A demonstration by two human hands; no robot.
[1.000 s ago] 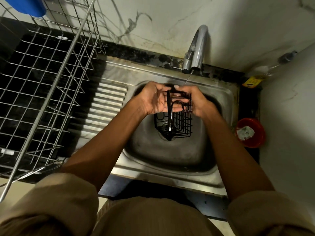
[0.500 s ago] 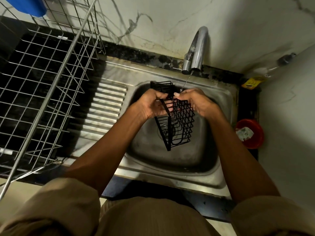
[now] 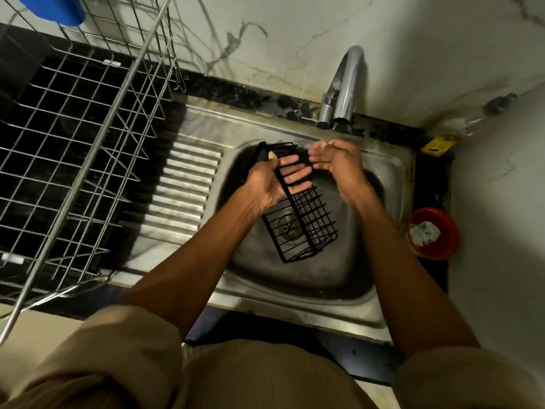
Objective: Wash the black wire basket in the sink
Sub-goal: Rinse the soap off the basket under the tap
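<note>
The black wire basket (image 3: 306,228) hangs tilted over the steel sink (image 3: 295,308), above the drain. My left hand (image 3: 265,184) holds its upper end, thumb on the top edge and fingers stretched along the wire side. My right hand (image 3: 339,163) is off the basket, just to its right. That hand is open, and its fingertips sit under a thin stream of water from the tap (image 3: 345,87).
A large steel wire dish rack (image 3: 73,143) stands on the dark counter to the left, beside the ribbed draining board (image 3: 182,184). A red bowl (image 3: 442,231) with a crumpled white thing in it sits right of the sink. A yellow packet (image 3: 436,143) lies near the back corner.
My right hand has let go of the basket and moved under the tap. My left hand has turned the basket so it slants down to the right.
</note>
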